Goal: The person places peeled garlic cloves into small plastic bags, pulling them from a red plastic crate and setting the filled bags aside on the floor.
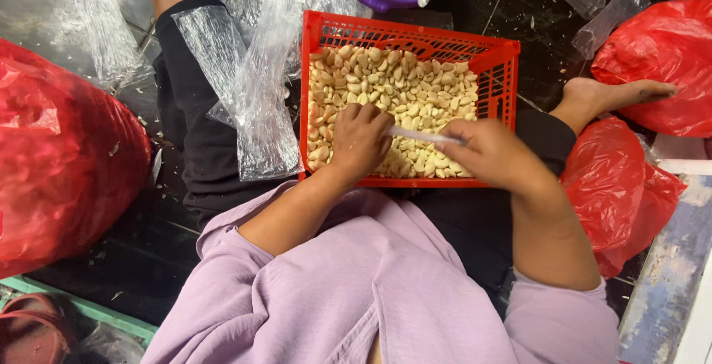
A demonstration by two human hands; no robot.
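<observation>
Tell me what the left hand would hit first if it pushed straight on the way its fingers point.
The left hand points away from the body, over the pile of pale peeled garlic cloves. It would likely meet those first, then the far wall of the red plastic crate; depth is unclear.

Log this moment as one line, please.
left hand: grip on clear bag | right hand: grip on same bag | below: red basket of peeled garlic cloves

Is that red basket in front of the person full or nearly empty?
Fairly full: pale peeled cloves cover the red basket floor, well below the rim.
</observation>
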